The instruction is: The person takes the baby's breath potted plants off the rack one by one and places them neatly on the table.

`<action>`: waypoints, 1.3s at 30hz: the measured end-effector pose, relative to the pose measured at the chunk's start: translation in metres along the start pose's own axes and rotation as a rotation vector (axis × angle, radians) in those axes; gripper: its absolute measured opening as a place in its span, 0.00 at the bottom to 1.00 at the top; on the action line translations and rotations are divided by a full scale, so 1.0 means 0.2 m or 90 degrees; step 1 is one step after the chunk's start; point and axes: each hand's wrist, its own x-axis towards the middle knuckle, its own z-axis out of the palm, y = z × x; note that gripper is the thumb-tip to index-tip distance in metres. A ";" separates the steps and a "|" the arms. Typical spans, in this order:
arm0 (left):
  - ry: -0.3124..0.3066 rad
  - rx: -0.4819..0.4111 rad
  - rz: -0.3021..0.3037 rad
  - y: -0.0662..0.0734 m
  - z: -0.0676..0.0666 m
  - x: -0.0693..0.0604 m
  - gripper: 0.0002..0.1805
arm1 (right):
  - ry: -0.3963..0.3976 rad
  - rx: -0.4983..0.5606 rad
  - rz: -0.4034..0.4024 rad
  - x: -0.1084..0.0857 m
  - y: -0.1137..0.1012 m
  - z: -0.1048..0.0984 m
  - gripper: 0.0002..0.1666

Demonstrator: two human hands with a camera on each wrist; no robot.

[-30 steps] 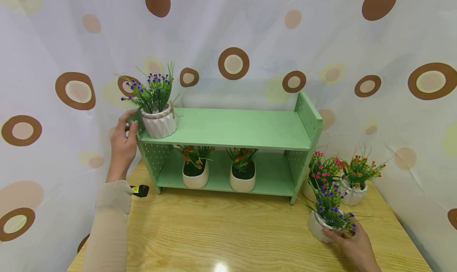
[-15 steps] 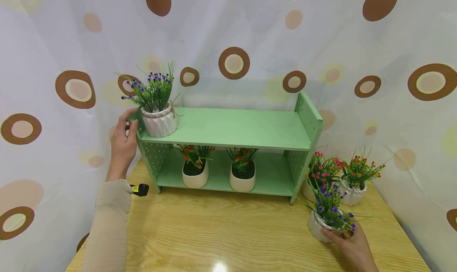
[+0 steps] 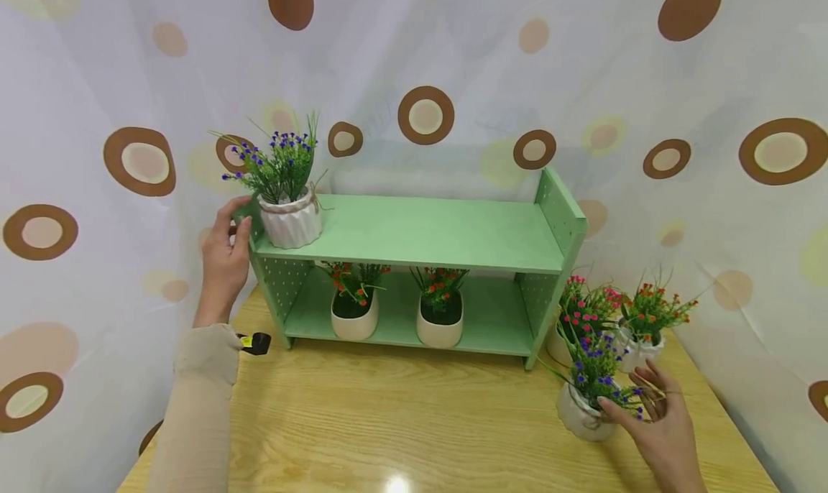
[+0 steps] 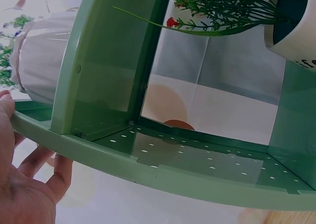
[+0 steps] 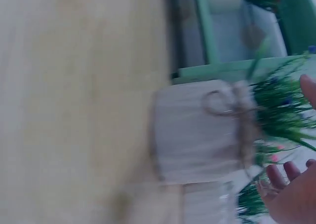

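Observation:
On the upper board of the green shelf, a white ribbed pot of purple flowers stands at the left end. My left hand grips the shelf's left side panel; the left wrist view shows that hand at the panel's edge. A second white pot with purple flowers stands upright on the table, right of the shelf. Beside its flowers my right hand has its fingers spread, holding nothing. In the right wrist view this pot is blurred, with the hand clear of its wall.
Two cream pots with red flowers stand on the lower board. Behind the right-hand pot are a pot of pink flowers and a white pot of orange-red flowers. A small black object lies left of the shelf on the wooden table.
My right hand has let go of the white pot and moved slightly up and right, its fingers spreading. The pot has stayed in place, and my left hand keeps its grip on the shelf.

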 end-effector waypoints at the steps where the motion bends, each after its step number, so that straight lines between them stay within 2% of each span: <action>1: -0.001 0.000 -0.001 0.00 0.00 0.00 0.22 | 0.013 0.022 -0.014 -0.01 -0.03 0.00 0.58; 4: -0.001 0.001 0.003 -0.01 0.01 0.00 0.22 | 0.059 0.041 -0.073 -0.03 -0.12 -0.01 0.59; 10: -0.001 0.002 0.009 -0.01 0.02 0.01 0.22 | 0.118 -0.001 -0.162 -0.05 -0.32 -0.01 0.56; 14: -0.011 -0.003 0.009 -0.01 0.02 0.00 0.23 | 0.140 -0.007 -0.193 -0.07 -0.46 0.02 0.52; 17: -0.012 -0.004 0.008 -0.01 0.03 0.00 0.23 | 0.129 0.010 -0.226 -0.07 -0.58 0.09 0.48; 22: -0.012 0.000 0.005 -0.01 0.02 0.01 0.23 | 0.037 0.042 -0.309 -0.03 -0.75 0.25 0.42; 29: -0.002 0.010 0.000 -0.01 0.00 0.01 0.23 | -0.122 0.083 -0.396 0.10 -0.98 0.58 0.38; 34: -0.008 0.009 -0.003 -0.01 0.00 -0.01 0.23 | -0.214 0.114 -0.411 0.20 -1.13 0.79 0.40; 39: -0.010 0.003 -0.003 0.00 0.00 0.00 0.23 | -0.275 0.122 -0.386 0.27 -1.27 0.99 0.40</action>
